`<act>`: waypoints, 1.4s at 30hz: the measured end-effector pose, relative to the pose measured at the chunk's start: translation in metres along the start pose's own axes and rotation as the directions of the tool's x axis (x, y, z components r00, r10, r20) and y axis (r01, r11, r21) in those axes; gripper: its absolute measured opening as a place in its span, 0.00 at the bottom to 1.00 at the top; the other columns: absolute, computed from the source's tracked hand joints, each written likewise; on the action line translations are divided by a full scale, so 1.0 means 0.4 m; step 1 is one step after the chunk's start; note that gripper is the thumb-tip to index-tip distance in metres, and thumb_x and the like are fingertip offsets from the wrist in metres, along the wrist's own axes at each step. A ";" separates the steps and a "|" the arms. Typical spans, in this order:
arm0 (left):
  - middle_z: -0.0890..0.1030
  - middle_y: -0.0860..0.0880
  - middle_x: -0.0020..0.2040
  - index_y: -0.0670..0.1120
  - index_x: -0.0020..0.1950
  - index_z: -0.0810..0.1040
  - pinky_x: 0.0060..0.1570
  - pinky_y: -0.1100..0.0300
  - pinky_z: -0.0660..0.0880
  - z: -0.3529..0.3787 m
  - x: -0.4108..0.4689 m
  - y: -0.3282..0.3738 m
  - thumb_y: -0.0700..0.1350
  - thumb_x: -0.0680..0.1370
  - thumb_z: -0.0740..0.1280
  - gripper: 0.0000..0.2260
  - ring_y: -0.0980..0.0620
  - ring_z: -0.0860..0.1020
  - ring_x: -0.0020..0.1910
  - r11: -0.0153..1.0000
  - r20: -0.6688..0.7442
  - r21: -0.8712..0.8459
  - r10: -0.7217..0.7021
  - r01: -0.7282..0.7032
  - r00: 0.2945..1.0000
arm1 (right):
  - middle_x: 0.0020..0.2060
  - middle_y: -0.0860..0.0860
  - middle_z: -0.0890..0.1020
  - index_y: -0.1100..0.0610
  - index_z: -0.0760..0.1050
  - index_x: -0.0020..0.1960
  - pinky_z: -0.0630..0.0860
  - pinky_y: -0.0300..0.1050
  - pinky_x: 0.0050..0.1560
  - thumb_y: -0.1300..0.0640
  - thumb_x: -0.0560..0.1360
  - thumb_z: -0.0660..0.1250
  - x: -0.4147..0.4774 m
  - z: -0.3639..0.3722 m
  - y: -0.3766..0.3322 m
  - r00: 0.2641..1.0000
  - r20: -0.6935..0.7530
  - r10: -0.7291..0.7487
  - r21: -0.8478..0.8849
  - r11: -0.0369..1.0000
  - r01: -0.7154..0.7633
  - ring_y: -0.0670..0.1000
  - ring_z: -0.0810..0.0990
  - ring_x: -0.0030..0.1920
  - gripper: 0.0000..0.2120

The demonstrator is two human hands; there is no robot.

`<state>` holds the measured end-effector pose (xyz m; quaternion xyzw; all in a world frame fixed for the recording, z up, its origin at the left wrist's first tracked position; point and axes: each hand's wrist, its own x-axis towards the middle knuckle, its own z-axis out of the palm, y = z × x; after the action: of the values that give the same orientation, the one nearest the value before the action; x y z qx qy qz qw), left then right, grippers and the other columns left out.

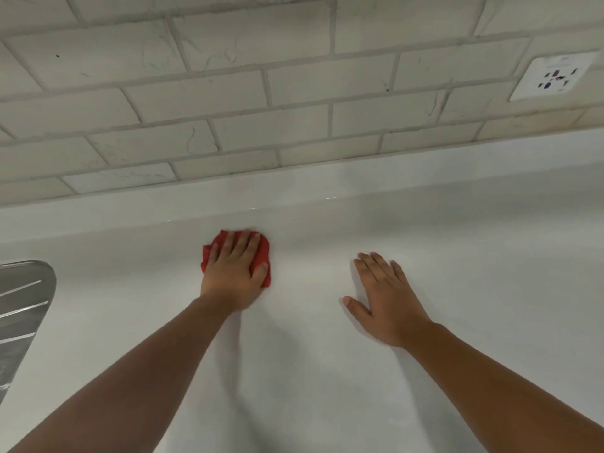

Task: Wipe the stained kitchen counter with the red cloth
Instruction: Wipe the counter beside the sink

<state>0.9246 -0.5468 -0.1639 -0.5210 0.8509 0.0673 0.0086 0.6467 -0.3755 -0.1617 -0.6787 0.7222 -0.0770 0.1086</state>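
1. white kitchen counter [474, 289] fills the lower part of the head view, smooth and pale, with soft shadows lying under both forearms.
2. behind it a low white upstand [294, 191] runs along the back edge, and above that rises a wall of pale brick-pattern tiles [228, 93] with grey grout.
3. a white wall socket [552, 76] sits on the tiles at the upper right, well apart from both hands.
4. at the far left edge, a ribbed metal draining board [23, 299] shows in part, cut off by the frame.
5. the red cloth [263, 251] lies bunched on the counter left of centre, near the foot of the upstand.
6. the left hand [233, 276] lies flat on top of the cloth and covers most of it, so red shows only past the fingertips and along both sides of the hand.
7. its fingers are stretched forward and held close together, pressing down on the cloth, with the thumb laid on the cloth's right edge; it is a flat press, not a fist.
8. the right hand [385, 299] rests palm down on the bare counter to the right, well apart from the cloth.
9. its fingers are straight and slightly spread, thumb out to the left, and it holds nothing.
10. both forearms are bare and reach in from the bottom corners.
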 end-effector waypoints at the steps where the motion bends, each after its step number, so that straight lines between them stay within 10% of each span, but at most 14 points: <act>1: 0.49 0.52 0.83 0.53 0.83 0.49 0.79 0.44 0.42 0.001 0.037 0.038 0.61 0.81 0.48 0.31 0.46 0.44 0.82 0.999 0.013 -0.006 -0.044 0.044 0.999 | 0.81 0.52 0.54 0.57 0.51 0.81 0.46 0.56 0.80 0.32 0.76 0.43 -0.004 -0.004 0.005 1.000 0.011 0.000 0.004 1.000 0.000 0.52 0.47 0.81 0.42; 10: 0.52 0.50 0.83 0.51 0.83 0.51 0.78 0.40 0.45 0.024 -0.013 0.386 0.61 0.81 0.48 0.31 0.44 0.46 0.82 0.956 0.068 0.035 0.287 -0.290 0.956 | 0.81 0.53 0.55 0.57 0.53 0.81 0.45 0.56 0.80 0.37 0.75 0.40 -0.049 -0.023 0.059 0.998 -0.001 0.056 -0.013 0.998 -0.056 0.53 0.47 0.81 0.40; 16: 0.49 0.54 0.83 0.55 0.83 0.51 0.79 0.45 0.42 0.037 -0.186 0.248 0.63 0.80 0.53 0.32 0.49 0.44 0.82 0.856 0.075 0.019 0.513 -0.516 0.855 | 0.81 0.53 0.55 0.58 0.54 0.81 0.45 0.56 0.80 0.37 0.75 0.39 -0.060 -0.031 0.073 0.998 0.009 0.069 -0.017 0.998 -0.068 0.53 0.47 0.81 0.40; 23: 0.50 0.52 0.83 0.53 0.83 0.49 0.79 0.43 0.42 0.019 -0.003 0.208 0.62 0.79 0.45 0.32 0.46 0.45 0.82 0.996 0.017 0.006 0.089 -0.089 0.996 | 0.80 0.53 0.56 0.58 0.56 0.80 0.46 0.56 0.80 0.37 0.77 0.41 -0.061 -0.030 0.051 0.999 -0.017 0.035 0.012 0.999 -0.035 0.53 0.49 0.81 0.38; 28: 0.51 0.51 0.83 0.52 0.83 0.50 0.79 0.48 0.40 0.014 -0.040 0.327 0.57 0.84 0.51 0.29 0.49 0.46 0.82 0.955 0.036 -0.181 0.247 -0.237 0.968 | 0.78 0.55 0.63 0.60 0.62 0.78 0.52 0.53 0.79 0.41 0.78 0.45 -0.026 -0.022 -0.018 0.996 -0.085 0.008 0.160 0.987 0.006 0.55 0.57 0.79 0.35; 32: 0.74 0.53 0.73 0.53 0.76 0.69 0.71 0.61 0.64 -0.060 -0.082 0.209 0.47 0.83 0.62 0.21 0.53 0.71 0.71 0.808 -0.017 -0.578 0.129 -0.115 0.991 | 0.78 0.56 0.64 0.60 0.63 0.78 0.50 0.47 0.79 0.42 0.79 0.50 0.023 -0.016 -0.124 0.994 -0.075 -0.080 0.174 0.980 0.092 0.55 0.59 0.78 0.33; 42: 0.80 0.47 0.64 0.45 0.66 0.79 0.61 0.63 0.66 -0.095 -0.208 -0.268 0.39 0.77 0.68 0.17 0.46 0.76 0.65 0.945 -0.198 -0.324 -0.109 0.040 0.974 | 0.82 0.56 0.46 0.52 0.42 0.82 0.37 0.60 0.77 0.35 0.79 0.37 0.238 0.049 -0.267 0.976 0.039 0.213 -0.129 0.970 -0.206 0.58 0.42 0.81 0.36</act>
<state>1.0598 -0.5256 -0.1305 -0.5515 0.8045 0.1470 -0.1643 0.7497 -0.4769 -0.1578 -0.6060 0.7900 -0.0020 0.0926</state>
